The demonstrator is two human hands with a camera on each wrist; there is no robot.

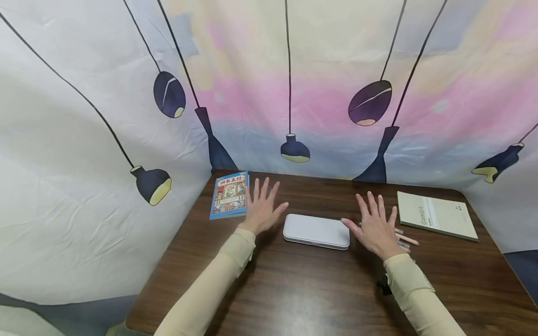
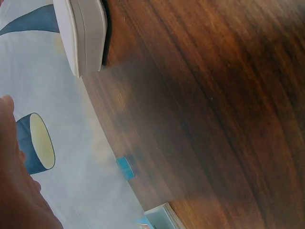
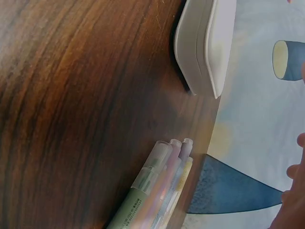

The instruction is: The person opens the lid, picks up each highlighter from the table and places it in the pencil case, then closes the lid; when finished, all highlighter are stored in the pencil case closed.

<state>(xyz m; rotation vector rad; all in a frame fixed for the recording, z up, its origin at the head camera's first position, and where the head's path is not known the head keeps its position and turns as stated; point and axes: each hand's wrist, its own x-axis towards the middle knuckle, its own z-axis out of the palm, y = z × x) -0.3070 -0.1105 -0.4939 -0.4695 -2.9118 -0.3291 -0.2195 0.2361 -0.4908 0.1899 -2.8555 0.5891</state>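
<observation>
A closed white pencil case (image 1: 316,231) lies flat on the table between the two hands. My left hand (image 1: 262,212) is held spread over the table, left of the case and beside a blue comic-style book (image 1: 229,195), with nothing in it. To the right of the case my right hand (image 1: 375,228) is also spread and holds nothing. Several pens (image 3: 155,186) with clear and pastel caps lie together beneath and beside the right hand, which partly hides them in the head view. The left wrist view shows a small blue object (image 2: 125,168) near the table's far edge; its kind is unclear.
A pale notebook (image 1: 437,215) marked "Gambit" lies at the right rear of the brown wooden table (image 1: 294,289). Cloth curtains (image 1: 252,93) printed with hanging lamps enclose the back and left side.
</observation>
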